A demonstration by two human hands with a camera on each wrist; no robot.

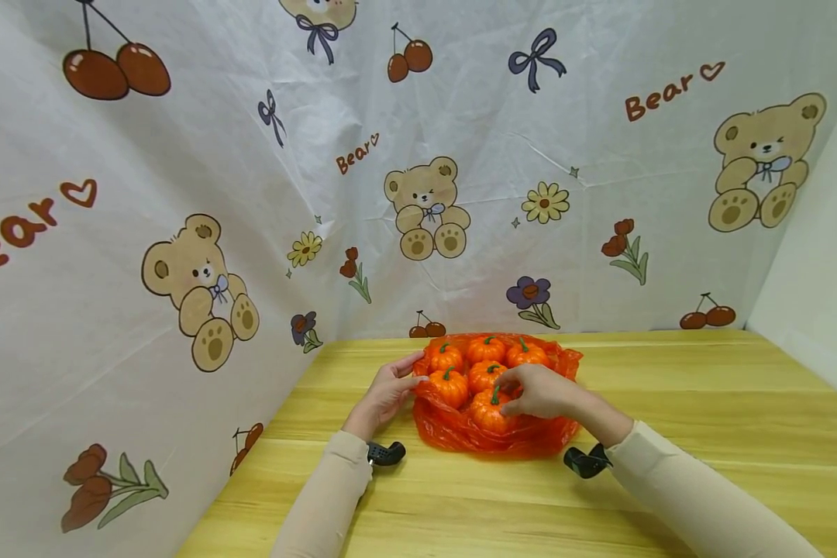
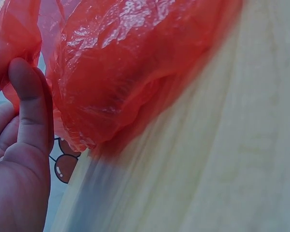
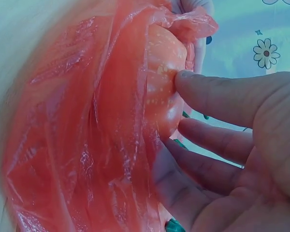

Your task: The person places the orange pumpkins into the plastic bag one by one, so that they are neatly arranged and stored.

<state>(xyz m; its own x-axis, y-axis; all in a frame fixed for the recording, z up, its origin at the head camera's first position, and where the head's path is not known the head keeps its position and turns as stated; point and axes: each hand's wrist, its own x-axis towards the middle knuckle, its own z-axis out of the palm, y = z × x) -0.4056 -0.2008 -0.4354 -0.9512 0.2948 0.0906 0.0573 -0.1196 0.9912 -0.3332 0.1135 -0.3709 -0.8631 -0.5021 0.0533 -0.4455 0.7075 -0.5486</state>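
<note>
A red plastic bag (image 1: 456, 435) lies opened out on the wooden table, with several small orange pumpkins (image 1: 448, 387) with green stems inside it. My left hand (image 1: 385, 394) pinches the bag's left edge between thumb and fingers; the left wrist view shows the thumb (image 2: 31, 108) pressed against the thin plastic (image 2: 101, 82). With thumb and fingertips, my right hand (image 1: 542, 390) holds the nearest pumpkin (image 1: 487, 415) by its upper part. In the right wrist view that pumpkin (image 3: 162, 87) sits partly behind the bag's film, between the thumb and the other fingers.
The wooden table (image 1: 704, 418) runs back to a white cloth (image 1: 600, 294) printed with bears and flowers. More of this cloth hangs along the left side, and a pale wall (image 1: 816, 310) stands at the right. Black wrist-worn devices (image 1: 586, 463) show below both hands.
</note>
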